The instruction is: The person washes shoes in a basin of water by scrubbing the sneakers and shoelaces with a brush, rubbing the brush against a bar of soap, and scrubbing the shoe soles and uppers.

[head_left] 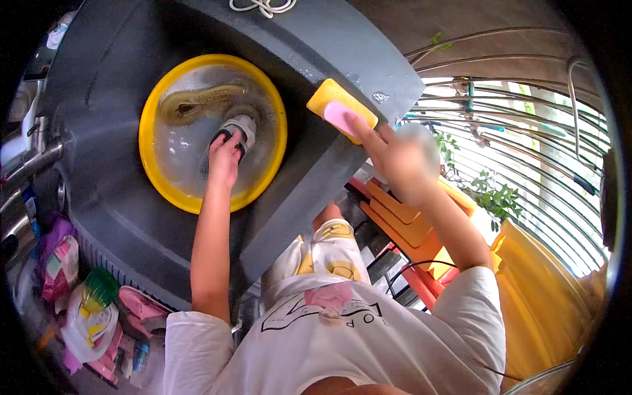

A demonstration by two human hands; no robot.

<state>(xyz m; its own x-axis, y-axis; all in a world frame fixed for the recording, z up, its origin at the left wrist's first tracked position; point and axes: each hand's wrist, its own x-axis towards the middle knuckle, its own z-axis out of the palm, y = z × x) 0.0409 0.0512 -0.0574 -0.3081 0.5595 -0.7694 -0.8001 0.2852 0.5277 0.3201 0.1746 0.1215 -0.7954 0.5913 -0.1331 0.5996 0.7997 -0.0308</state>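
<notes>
Head view: left hand (225,158) on shoe (246,128) (right hand (403,161) outstretched)

A large dark grey sink (102,85) is taking up the upper left, and a metal tap (33,158) is jutting in at its left edge. Daylight is streaming through a barred window (536,148) on the right, where green leaves (494,197) are showing by the bars. A yellow cloth (530,296) is hanging below, and orange plastic pieces (388,214) are standing near it
</notes>
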